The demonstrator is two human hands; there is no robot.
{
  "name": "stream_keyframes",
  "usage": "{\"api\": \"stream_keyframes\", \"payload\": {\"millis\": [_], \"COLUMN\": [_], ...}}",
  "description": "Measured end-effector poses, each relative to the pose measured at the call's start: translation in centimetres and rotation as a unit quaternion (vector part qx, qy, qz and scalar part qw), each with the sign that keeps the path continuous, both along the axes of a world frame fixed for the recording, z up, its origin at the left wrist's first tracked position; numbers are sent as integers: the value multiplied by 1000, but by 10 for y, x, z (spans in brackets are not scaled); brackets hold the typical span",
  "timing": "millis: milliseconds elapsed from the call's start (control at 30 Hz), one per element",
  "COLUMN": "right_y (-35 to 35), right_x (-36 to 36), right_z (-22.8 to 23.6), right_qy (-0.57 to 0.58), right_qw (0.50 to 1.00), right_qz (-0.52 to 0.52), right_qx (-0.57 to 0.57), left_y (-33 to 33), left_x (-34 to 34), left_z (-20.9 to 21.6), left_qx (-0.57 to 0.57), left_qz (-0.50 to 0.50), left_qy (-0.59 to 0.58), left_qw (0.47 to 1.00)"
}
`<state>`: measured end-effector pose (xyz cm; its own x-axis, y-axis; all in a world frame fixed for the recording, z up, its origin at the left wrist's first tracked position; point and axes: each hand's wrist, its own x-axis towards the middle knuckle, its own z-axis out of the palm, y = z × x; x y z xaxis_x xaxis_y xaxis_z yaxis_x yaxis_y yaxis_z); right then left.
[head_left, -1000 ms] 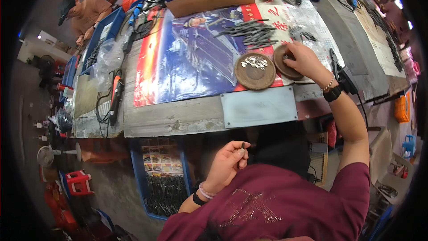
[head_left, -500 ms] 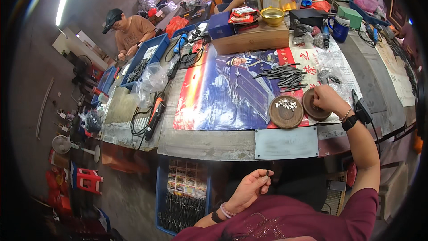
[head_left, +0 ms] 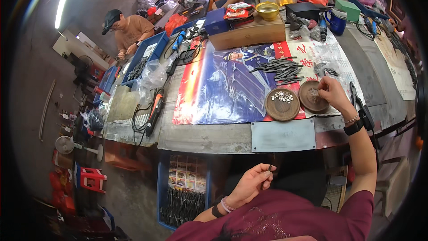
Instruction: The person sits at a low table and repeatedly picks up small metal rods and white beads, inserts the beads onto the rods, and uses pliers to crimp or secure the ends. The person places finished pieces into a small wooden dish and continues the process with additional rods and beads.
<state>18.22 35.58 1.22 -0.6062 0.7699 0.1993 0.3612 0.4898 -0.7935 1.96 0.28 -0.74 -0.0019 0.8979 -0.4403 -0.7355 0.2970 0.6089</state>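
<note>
My left hand (head_left: 253, 182) is held low in front of my body. Its thumb and fingers pinch a short dark stick (head_left: 270, 168), with only the tip showing. Out over the table, my right hand (head_left: 333, 93) reaches into a round brown dish (head_left: 307, 105). The fingertips there are pinched together, and whatever they may hold is too small to make out. Beside it stands a second brown dish (head_left: 270, 112) with small white and silvery pieces (head_left: 282, 97) in it. Behind the dishes lies a pile of thin black sticks (head_left: 283, 70).
A pale plate (head_left: 283, 136) lies at the table's front edge. Below sits a blue crate (head_left: 162, 196) of black sticks. Left are an orange-black handheld tool (head_left: 154, 112) and cords. A wooden box (head_left: 249, 35) and blue mug (head_left: 337, 21) stand behind. Another person (head_left: 133, 29) works at far left.
My right hand has lifted slightly; its fingertips now show over the dish. The left hand has turned a little, still pinching the stick. The whole view has shifted slightly.
</note>
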Motion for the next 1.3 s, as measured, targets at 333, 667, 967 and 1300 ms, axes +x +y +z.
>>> {"api": "stream_keyframes", "payload": {"millis": [333, 667, 967, 1300], "right_y": [-12, -11, -27, -147], "right_x": [-6, -15, -18, -14], "right_z": [2, -8, 7, 22], "right_qy": [20, 101, 138, 180], "right_qw": [1000, 989, 974, 954], "right_qz": [-3, -16, -45, 57], "right_qx": [17, -103, -175, -234], "left_y": [1, -3, -1, 18], "left_x": [2, -2, -8, -15], "left_z": [3, 2, 3, 18], "left_qx": [1, 1, 9, 12], "left_qz": [4, 9, 23, 48], "left_qy": [-11, -1, -5, -45], "left_qw": [1000, 1000, 1000, 998]}}
